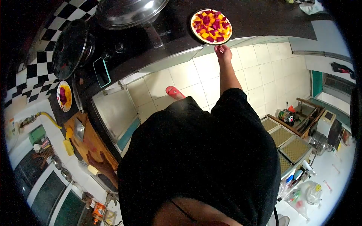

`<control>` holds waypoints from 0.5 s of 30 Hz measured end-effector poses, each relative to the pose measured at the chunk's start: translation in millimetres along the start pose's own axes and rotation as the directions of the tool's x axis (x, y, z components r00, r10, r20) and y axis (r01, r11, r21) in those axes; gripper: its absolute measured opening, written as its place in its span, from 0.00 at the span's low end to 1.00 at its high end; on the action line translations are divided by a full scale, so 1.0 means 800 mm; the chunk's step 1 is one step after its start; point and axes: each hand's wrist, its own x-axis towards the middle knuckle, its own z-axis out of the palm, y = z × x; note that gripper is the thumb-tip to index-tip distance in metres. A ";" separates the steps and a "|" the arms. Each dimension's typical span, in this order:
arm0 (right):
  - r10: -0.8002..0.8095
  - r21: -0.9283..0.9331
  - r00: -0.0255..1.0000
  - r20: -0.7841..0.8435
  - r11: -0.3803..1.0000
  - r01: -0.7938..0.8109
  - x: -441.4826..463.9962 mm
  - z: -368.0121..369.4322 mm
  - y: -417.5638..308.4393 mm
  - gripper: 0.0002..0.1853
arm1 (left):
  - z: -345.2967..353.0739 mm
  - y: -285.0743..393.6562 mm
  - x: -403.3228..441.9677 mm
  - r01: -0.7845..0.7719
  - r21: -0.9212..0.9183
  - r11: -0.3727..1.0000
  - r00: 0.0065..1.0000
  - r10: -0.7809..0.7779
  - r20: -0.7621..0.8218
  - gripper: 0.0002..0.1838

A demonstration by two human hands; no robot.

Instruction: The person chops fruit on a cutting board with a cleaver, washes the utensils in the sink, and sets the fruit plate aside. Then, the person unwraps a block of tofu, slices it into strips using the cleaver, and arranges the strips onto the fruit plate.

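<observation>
A round pan (pixel 191 31) on the dark counter holds a disc topped with orange and purple cubes (pixel 211 26). My right hand (pixel 223 53) is at its near rim, fingers closed on the edge. At the left, my left hand (pixel 101 164) lies with spread fingers at the near end of a wooden cutting board (pixel 90 141), holding nothing. A cleaver (pixel 79 130) rests flat on the board's far part. Beyond the board stands a white plate (pixel 64 96) with purple and orange pieces.
A phone (pixel 102 72) lies by the stove, near a dark pan (pixel 69 49) and a large lidded pan (pixel 130 13). An open cabinet door (pixel 115 105) juts below the counter. Racks (pixel 296 148) stand at right, and a yellow tap hose (pixel 51 118) is at left.
</observation>
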 end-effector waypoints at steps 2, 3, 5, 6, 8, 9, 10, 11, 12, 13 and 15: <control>0.051 -0.060 0.997 0.064 0.997 -0.047 -0.001 -0.001 -0.006 0.07 | 0.009 0.005 0.003 0.037 -0.092 0.995 0.999 -0.041 -0.034 0.30; 0.041 -0.042 0.996 0.080 0.998 -0.038 -0.003 0.002 -0.007 0.04 | 0.013 0.006 0.004 0.036 -0.094 0.995 0.998 -0.040 -0.038 0.30; 0.021 -0.018 0.997 0.070 1.000 -0.020 -0.010 0.013 -0.010 0.12 | 0.020 0.009 0.008 -0.056 -0.166 0.985 0.994 0.040 -0.098 0.30; 0.032 -0.059 0.998 0.063 0.998 -0.029 -0.008 0.012 -0.011 0.12 | 0.021 0.011 0.011 -0.055 -0.167 0.984 0.994 0.038 -0.104 0.30; 0.032 -0.081 0.997 0.068 0.996 -0.027 0.000 0.005 -0.007 0.12 | 0.022 0.016 0.015 0.045 -0.096 0.994 0.999 -0.046 0.000 0.30; 0.034 -0.082 0.997 0.071 0.996 -0.028 -0.004 0.009 -0.008 0.12 | 0.022 0.018 0.015 0.048 -0.094 0.994 0.999 -0.049 -0.002 0.30; 0.021 -0.085 0.997 0.076 0.996 -0.014 -0.011 0.015 -0.009 0.12 | 0.022 0.019 0.014 0.042 -0.129 0.991 0.999 -0.045 -0.018 0.30; 0.008 -0.088 0.997 0.081 0.996 -0.001 -0.017 0.017 -0.010 0.13 | 0.021 0.020 0.013 0.036 -0.163 0.986 0.999 -0.041 -0.032 0.30; 0.010 -0.089 0.996 0.084 0.996 -0.003 -0.021 0.016 -0.009 0.13 | 0.019 0.026 0.013 0.038 -0.162 0.986 0.998 -0.044 -0.034 0.30; -0.010 -0.104 0.994 0.112 0.994 0.022 -0.022 0.014 -0.007 0.13 | 0.016 0.032 0.014 0.033 -0.154 0.988 0.999 -0.039 -0.035 0.30; -0.056 -0.111 0.988 0.144 0.991 0.072 -0.016 0.006 -0.001 0.13 | 0.005 0.053 0.016 0.032 -0.144 0.989 0.998 -0.038 -0.040 0.29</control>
